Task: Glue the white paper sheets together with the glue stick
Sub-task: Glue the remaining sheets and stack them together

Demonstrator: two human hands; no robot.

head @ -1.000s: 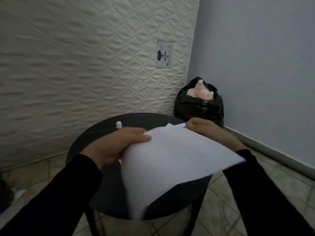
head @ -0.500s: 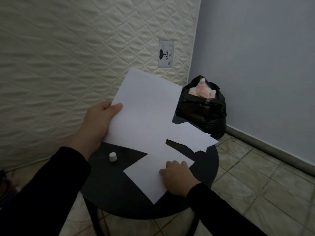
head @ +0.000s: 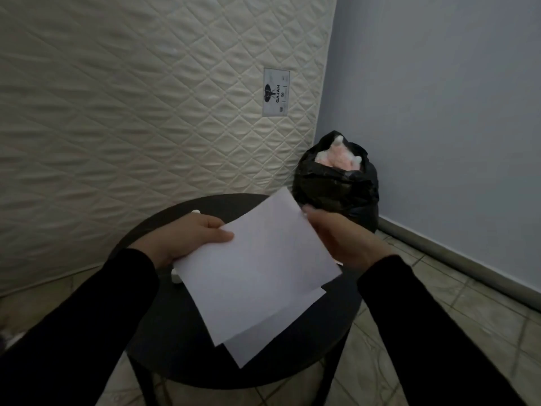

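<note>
While both hands grip the top white paper sheet [head: 254, 259] above the round black counter [head: 164, 326], left hand [head: 187, 238] pinching its left edge, right hand [head: 339, 238] clasping its right edge, second sheet [head: 263, 335] directly beneath, offset, white cap [head: 195, 212] partly hidden behind left hand.

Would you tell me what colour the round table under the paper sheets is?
The round table is black or very dark, best seen in the head view.

Person, two arms in view: long black sleeves, plain and unmarked, reaching to each wrist; left hand [head: 187, 240] and right hand [head: 342, 238] bare, ungloved.
</note>
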